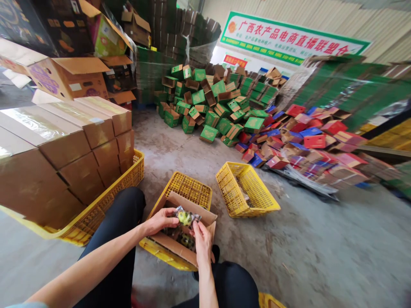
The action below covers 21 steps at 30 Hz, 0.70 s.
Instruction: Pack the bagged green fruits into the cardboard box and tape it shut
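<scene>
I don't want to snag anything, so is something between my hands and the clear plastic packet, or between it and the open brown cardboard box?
Nothing visible: your left hand and right hand hold the clear plastic packet at its ends, and nothing shows between it and the open brown cardboard box below.

Packet (185,217) in grip: transparent, yellow-green inside. Carton (178,251) below grip: plain brown. Crate (189,188) beyond grip: yellow, lattice-patterned.

Between the fingers (169,214), we cannot identify the yellow-green contents (183,218) of the clear plastic packet (189,216). Below them, the right hand (203,241) partly hides the open brown cardboard box (192,207). Left of the fingers, the frame's edge crops stacked brown cardboard cartons (70,149); far right, we find green cardboard stacks (359,96) blurred.
</scene>
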### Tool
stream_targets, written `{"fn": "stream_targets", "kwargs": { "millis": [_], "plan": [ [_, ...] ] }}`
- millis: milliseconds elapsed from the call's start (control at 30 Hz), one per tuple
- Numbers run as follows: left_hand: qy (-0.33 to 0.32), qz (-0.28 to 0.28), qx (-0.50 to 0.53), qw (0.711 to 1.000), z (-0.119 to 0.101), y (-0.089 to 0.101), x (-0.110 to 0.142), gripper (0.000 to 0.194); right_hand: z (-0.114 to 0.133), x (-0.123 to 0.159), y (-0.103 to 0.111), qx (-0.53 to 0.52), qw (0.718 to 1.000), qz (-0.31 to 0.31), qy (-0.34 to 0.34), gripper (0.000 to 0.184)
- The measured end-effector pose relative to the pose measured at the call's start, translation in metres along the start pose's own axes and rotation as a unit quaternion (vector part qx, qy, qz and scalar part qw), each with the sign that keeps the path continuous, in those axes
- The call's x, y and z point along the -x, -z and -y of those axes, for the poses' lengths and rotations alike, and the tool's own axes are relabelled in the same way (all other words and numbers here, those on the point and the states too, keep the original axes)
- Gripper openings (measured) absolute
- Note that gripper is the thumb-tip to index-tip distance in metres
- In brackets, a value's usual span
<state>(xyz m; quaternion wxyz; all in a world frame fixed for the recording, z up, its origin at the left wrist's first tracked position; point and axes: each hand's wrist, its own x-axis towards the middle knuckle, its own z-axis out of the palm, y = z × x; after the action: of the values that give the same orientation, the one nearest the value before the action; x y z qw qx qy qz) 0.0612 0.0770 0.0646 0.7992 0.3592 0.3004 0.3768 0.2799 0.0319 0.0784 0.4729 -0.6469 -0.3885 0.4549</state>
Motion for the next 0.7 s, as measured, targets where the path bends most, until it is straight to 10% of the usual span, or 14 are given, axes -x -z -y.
{"fn": "stream_targets", "kwargs": {
  "millis": [700],
  "plan": [
    [-0.011,0.006,-0.055,0.998,-0.001,-0.002,0.003,0.069,-0.02,-0.004,-0.009,-0.009,1.0,0.014,-0.019,0.06]
  ]
}}
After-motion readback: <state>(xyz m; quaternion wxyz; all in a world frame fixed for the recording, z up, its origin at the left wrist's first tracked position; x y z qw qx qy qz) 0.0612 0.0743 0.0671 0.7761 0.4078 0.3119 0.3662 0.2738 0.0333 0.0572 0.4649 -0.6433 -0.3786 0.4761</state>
